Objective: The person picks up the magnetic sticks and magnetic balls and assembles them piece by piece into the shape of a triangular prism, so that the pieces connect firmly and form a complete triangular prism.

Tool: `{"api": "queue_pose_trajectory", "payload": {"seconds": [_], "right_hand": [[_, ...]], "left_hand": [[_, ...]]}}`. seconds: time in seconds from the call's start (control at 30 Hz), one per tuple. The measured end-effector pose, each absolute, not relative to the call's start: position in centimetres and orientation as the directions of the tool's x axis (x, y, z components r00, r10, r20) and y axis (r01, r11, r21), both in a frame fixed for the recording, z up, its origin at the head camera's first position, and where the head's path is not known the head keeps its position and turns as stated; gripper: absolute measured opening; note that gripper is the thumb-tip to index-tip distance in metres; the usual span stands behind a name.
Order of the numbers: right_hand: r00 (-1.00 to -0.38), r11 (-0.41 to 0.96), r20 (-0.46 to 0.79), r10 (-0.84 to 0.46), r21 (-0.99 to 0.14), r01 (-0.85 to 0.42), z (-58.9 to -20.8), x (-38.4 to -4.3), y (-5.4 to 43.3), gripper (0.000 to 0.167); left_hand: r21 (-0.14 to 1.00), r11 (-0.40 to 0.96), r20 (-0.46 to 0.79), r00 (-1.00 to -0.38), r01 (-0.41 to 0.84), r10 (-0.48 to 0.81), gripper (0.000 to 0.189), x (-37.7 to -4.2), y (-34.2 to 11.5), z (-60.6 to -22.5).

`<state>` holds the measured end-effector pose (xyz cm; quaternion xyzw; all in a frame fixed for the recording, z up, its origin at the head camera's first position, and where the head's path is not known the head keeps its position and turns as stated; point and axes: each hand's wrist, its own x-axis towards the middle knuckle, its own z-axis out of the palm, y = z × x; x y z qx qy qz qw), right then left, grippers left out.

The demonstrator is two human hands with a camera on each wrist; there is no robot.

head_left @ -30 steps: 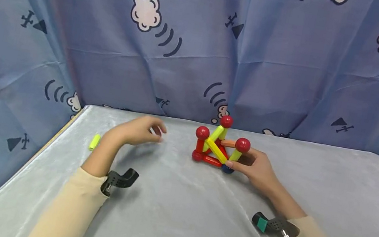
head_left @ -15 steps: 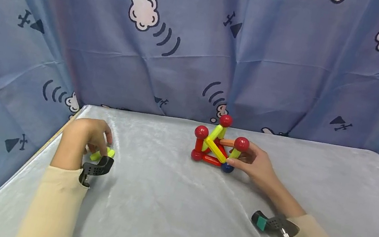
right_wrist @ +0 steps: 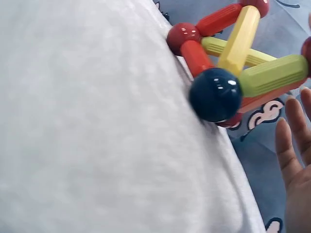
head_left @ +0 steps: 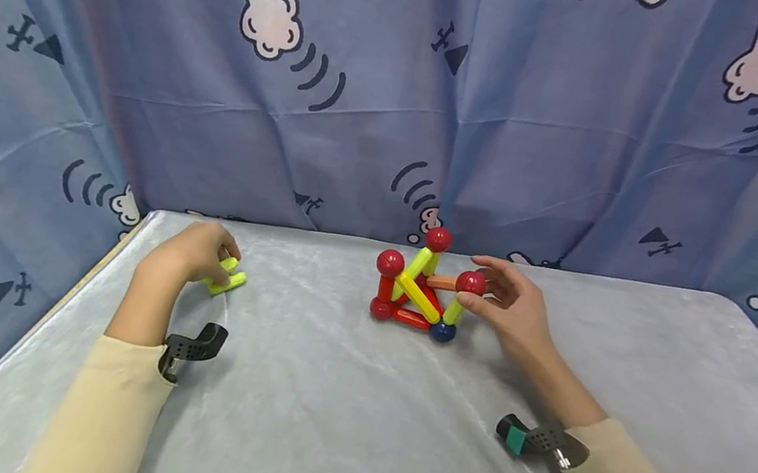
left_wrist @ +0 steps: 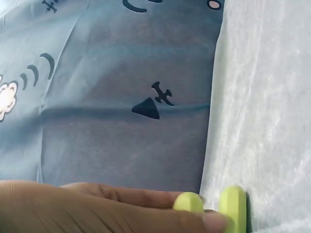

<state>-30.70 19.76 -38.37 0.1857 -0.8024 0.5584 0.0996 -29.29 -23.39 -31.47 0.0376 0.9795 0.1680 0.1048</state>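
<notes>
A magnetic stick-and-ball structure (head_left: 419,299) stands on the table, with red balls, a dark blue ball (right_wrist: 215,94) and red, yellow, green and orange sticks. My right hand (head_left: 514,311) is at its right side, thumb at the upper right red ball (head_left: 471,282) and fingers extended behind and above it. In the right wrist view several fingers (right_wrist: 287,145) are straight, beside the green stick (right_wrist: 274,75). At the table's left, my left hand (head_left: 190,250) pinches a yellow-green magnetic stick (left_wrist: 188,201) between thumb and finger. A second yellow-green stick (left_wrist: 233,208) lies against the thumb tip.
A light grey cloth covers the table (head_left: 317,412). Behind and to the left hangs a blue patterned curtain (head_left: 380,59), close to the table's back and left edges. Each wrist wears a black camera strap (head_left: 193,343).
My left hand has moved from near the middle leftward to the yellow-green sticks, which now lie side by side. My right hand has shifted from the structure's lower right up to the red ball.
</notes>
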Motion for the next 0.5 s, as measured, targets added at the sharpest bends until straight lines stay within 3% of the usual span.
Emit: {"api": "queue_pose_trajectory", "payload": {"seconds": [0.23,0.4,0.5], "right_hand": [[-0.913,0.368,0.356,-0.2,-0.836,-0.407,-37.1,-30.4,20.1,0.035],[-0.912,0.385,0.346,-0.219,-0.829,-0.407,-36.5,-30.1,19.9,0.035],[-0.915,0.388,0.326,-0.238,-0.832,-0.397,-36.2,-29.9,19.5,0.036]], "left_hand": [[0.465,0.857,0.129,-0.975,0.223,0.183,0.035,-29.8,-20.1,-30.8],[0.531,0.687,0.407,-0.86,0.497,0.308,0.032,-29.2,-13.9,-30.1],[0.517,0.595,0.478,-0.784,0.615,0.395,0.032,-29.1,-10.4,-30.0]]}}
